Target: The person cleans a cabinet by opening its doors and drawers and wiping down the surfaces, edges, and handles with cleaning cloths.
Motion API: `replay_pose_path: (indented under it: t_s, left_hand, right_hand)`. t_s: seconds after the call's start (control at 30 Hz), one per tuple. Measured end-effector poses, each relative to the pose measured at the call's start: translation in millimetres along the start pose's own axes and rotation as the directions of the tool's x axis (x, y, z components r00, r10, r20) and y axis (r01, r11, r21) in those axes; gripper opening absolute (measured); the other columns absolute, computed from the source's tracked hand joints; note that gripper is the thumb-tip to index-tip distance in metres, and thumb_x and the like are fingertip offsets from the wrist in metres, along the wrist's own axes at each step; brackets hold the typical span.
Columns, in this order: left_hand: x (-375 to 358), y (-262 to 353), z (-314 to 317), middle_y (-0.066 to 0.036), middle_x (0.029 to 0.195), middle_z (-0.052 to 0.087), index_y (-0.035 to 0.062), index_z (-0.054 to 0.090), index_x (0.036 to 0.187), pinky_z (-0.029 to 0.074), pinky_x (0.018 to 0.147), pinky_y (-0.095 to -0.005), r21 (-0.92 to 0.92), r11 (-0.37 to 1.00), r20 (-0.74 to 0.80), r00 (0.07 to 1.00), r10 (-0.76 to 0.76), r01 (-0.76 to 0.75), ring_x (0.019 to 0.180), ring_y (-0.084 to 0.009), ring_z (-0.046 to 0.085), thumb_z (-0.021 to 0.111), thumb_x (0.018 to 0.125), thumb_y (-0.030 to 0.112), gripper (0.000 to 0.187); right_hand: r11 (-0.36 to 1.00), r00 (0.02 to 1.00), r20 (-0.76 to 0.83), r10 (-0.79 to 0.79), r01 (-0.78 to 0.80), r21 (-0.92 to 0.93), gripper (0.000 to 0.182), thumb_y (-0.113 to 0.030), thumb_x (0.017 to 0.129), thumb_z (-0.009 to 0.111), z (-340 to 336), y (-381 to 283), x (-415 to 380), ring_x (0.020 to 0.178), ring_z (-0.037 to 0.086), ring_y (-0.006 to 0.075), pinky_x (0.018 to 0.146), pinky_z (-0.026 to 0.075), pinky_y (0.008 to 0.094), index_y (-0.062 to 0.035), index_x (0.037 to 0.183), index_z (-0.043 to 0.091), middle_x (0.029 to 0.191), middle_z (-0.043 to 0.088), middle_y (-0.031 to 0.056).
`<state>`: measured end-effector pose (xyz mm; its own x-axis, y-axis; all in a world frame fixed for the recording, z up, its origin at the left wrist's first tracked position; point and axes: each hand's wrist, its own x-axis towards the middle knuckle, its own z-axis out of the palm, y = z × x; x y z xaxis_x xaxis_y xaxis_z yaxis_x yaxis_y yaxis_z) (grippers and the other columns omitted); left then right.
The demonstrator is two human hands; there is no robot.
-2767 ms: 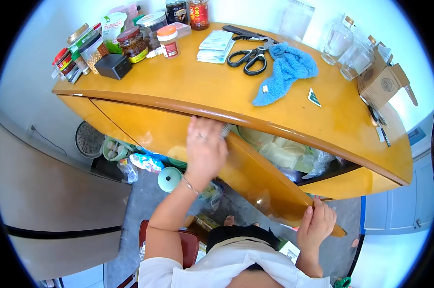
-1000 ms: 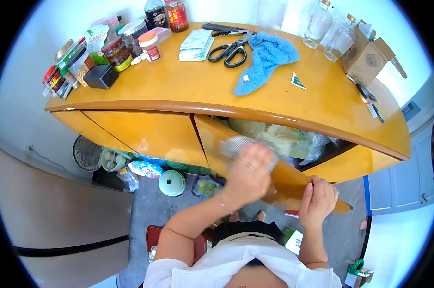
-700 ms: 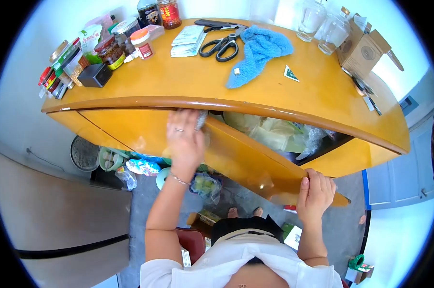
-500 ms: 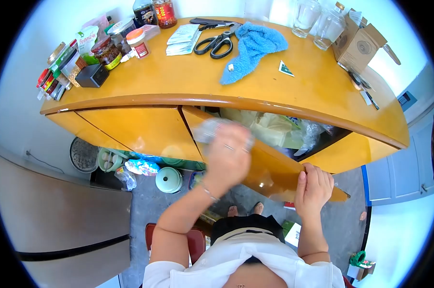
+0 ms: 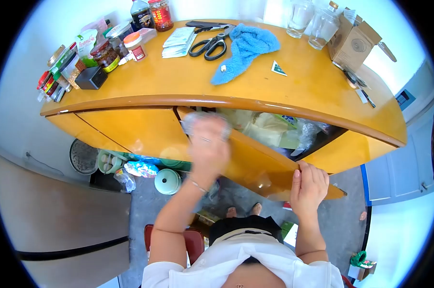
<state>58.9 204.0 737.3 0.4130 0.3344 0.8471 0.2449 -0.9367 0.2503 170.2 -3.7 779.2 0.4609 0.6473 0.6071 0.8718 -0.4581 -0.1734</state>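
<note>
A yellow-brown cabinet door point(image 5: 262, 170) stands swung open at the front of the cabinet. Near its hinge side, my left hand point(image 5: 209, 149) presses a crumpled pale wipe point(image 5: 192, 124) against the door; hand and wipe are smeared by motion. My right hand point(image 5: 310, 187) is closed over the top edge of the same door, close to its free end. Behind the door, the compartment holds pale bags point(image 5: 262, 127) and clear plastic point(image 5: 307, 133). A fluffy blue cloth point(image 5: 250, 50) lies on the cabinet top, untouched.
On the cabinet top are black-handled scissors point(image 5: 208, 48), white packets point(image 5: 178, 44), several jars on the left, a small black box point(image 5: 91, 78), glass bottles point(image 5: 322, 29) and a cardboard box point(image 5: 356, 41). A lidded light-green pot point(image 5: 168, 182) stands on the floor, near a red seat point(image 5: 194, 242).
My left hand has shifted left along the door with the wipe, toward the hinge side. My right hand keeps its grip on the door edge. The view has moved slightly.
</note>
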Motion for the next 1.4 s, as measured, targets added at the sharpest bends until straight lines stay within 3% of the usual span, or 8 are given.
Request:
replay_pose_path:
  t_s: [0.13,0.27,0.33,0.5,0.67,0.83,1.17,1.4]
  left_hand:
    - [-9.2,75.2,6.5,-0.015,0.107,0.053,-0.0008,0.054,0.105,0.031,0.095,-0.0444,-0.255,0.967,0.148,0.988,0.055,-0.016,0.105,-0.0302,0.048,0.048,0.066,0.005,0.039]
    - [-8.9,40.1,-0.4,-0.016,0.109,0.052,-0.0024,0.054,0.101,0.033,0.094,-0.0453,-0.131,0.984,0.111,0.984,0.139,-0.124,0.104,-0.0308,0.048,0.05,0.067,0.005,0.035]
    - [-6.1,-4.3,-2.5,-0.016,0.099,0.055,-0.0026,0.055,0.096,0.036,0.089,-0.0471,0.163,0.986,0.019,0.999,0.042,-0.044,0.094,-0.0334,0.05,0.05,0.064,0.004,0.032]
    - [14.7,-74.9,-18.0,-0.018,0.101,0.054,-0.0019,0.055,0.1,0.033,0.092,-0.0466,0.261,0.964,-0.085,0.996,-0.022,0.044,0.099,-0.0333,0.048,0.049,0.067,0.002,0.033]
    - [6.5,-38.8,-7.7,-0.018,0.102,0.054,-0.0033,0.055,0.097,0.035,0.091,-0.0449,0.188,0.981,-0.062,0.997,-0.046,0.057,0.099,-0.0333,0.049,0.05,0.066,0.001,0.032]
    - [-17.0,64.5,7.8,-0.017,0.112,0.05,-0.0005,0.05,0.111,0.029,0.096,-0.045,-0.251,0.968,0.142,0.989,0.035,0.002,0.108,-0.033,0.045,0.049,0.066,0.003,0.045]
    - [8.4,-48.0,-1.4,-0.019,0.107,0.051,-0.0041,0.05,0.108,0.031,0.094,-0.0464,0.173,0.968,-0.182,0.972,-0.151,0.182,0.105,-0.0344,0.045,0.048,0.068,0.001,0.04]
    - [-13.8,58.7,28.9,-0.017,0.117,0.047,-0.0019,0.05,0.112,0.026,0.098,-0.0451,-0.178,0.977,0.01,0.993,-0.114,0.114,0.113,-0.035,0.041,0.047,0.07,0.004,0.042]
  right_hand:
    - [1.0,1.0,-0.009,-0.006,0.006,-0.001,0.018,-0.014,0.078,0.051,1.3,1.1,-1.1,0.075,0.052,0.0263,0.075,0.036,0.0369,-0.003,0.092,0.056,0.081,0.058,0.0098]
    - [1.0,1.0,-0.004,-0.008,0.008,-0.009,0.018,-0.014,0.078,0.052,0.9,2.0,-1.0,0.075,0.052,0.0261,0.074,0.036,0.037,-0.0031,0.092,0.056,0.081,0.058,0.0096]
    - [1.0,1.0,-0.001,-0.009,0.009,0.001,0.018,-0.014,0.078,0.051,0.1,2.6,1.0,0.074,0.052,0.0262,0.074,0.036,0.0369,-0.0032,0.092,0.056,0.081,0.057,0.0096]
    - [1.0,1.0,-0.025,-0.014,0.014,0.007,0.018,-0.015,0.079,0.051,1.4,3.2,0.6,0.073,0.052,0.0263,0.074,0.036,0.0365,-0.0031,0.091,0.056,0.079,0.057,0.0097]
    - [1.0,0.999,-0.032,0.002,-0.002,0.003,0.017,-0.015,0.078,0.051,2.7,1.4,2.0,0.073,0.052,0.0261,0.074,0.036,0.0363,-0.0031,0.09,0.056,0.078,0.057,0.0099]
    - [1.0,0.998,-0.049,-0.028,0.028,-0.002,0.015,-0.013,0.079,0.05,4.3,3.0,3.5,0.073,0.053,0.0256,0.073,0.037,0.0364,-0.0032,0.089,0.056,0.079,0.058,0.0094]
    - [0.999,0.999,-0.012,-0.047,0.047,-0.003,0.015,-0.012,0.08,0.05,2.8,6.8,5.4,0.074,0.053,0.0257,0.073,0.037,0.0356,-0.0037,0.09,0.057,0.08,0.058,0.0095]
    - [0.994,0.994,-0.054,-0.096,0.099,0.054,0.021,-0.009,0.077,0.052,4.4,14.3,13.9,0.078,0.052,0.0263,0.076,0.036,0.0351,-0.0034,0.096,0.057,0.085,0.058,0.0103]
